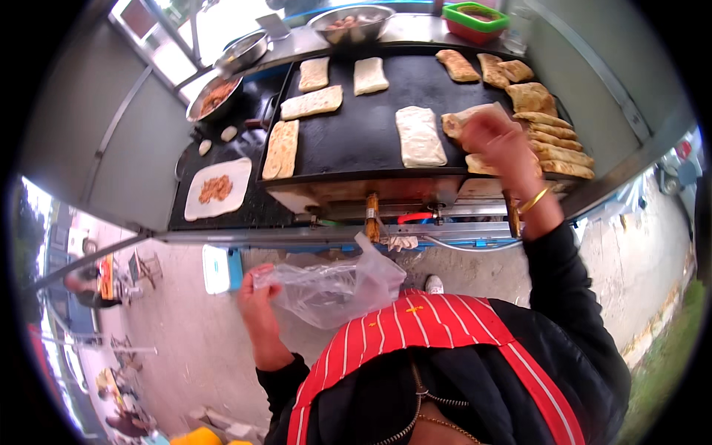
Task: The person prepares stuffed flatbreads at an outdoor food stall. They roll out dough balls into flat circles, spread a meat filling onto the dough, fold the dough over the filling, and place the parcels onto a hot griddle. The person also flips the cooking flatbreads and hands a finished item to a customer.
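Note:
My left hand [259, 291] is closed on the edge of a clear plastic bag [326, 289], which hangs loosely in front of my red striped apron [404, 322]. Over the right part of a black griddle [348, 141], my right hand [493, 139] is blurred by motion, its fingers seemingly curled. Directly beside those fingers is a browned stuffed flatbread [452, 124]; whether I grip it cannot be made out. Left of that lies a pale folded flatbread [420, 137]. Browned flatbreads [556, 141] stand in a row at the griddle's right end.
Several paler flatbreads [311, 101] lie on the griddle's left side. On the dark worktop, a dough sheet [231, 178] carries reddish filling, near a bowl of filling [215, 99]. A metal bowl [351, 24] and a green-rimmed basket [476, 21] line the back shelf. Wooden handles [372, 216] project in front.

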Demonstrator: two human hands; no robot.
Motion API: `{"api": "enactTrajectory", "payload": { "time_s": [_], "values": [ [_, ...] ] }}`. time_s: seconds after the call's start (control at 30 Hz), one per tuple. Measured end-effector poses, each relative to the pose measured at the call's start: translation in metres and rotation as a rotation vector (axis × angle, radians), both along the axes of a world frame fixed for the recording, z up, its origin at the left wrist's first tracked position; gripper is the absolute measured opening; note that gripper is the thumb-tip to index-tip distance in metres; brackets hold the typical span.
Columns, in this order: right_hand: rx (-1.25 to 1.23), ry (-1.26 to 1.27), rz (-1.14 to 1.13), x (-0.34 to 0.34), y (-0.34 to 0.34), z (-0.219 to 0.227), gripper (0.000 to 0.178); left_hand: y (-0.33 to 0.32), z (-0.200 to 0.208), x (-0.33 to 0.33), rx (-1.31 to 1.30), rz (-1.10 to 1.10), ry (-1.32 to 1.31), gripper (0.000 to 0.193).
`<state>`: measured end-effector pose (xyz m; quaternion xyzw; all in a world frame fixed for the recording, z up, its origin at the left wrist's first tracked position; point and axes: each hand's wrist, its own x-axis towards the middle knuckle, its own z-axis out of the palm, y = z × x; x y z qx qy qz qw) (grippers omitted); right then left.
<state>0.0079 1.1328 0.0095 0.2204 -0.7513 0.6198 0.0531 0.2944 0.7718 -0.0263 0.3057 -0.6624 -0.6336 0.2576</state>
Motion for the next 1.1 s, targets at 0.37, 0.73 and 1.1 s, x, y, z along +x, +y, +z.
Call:
{"api": "enactTrajectory", "payload": {
  "time_s": [0.37,0.73,1.1],
  "values": [
    [0.274,-0.964,0.079,-0.102,0.099,0.002,0.046,0.119,0.063,-0.147,0.411,-0.959,-0.094,0.052],
    [0.205,-0.662,0.407,-0.105,0.089,-0.015,0.052,0.262,-0.006,-0.287,0.612,-0.931,-0.232,0.013],
    [-0.423,-0.984,0.349,-0.027,0.103,0.012,0.058,0.12,0.081,-0.199,0.339,-0.838,0.07,0.05]
  ]
}}
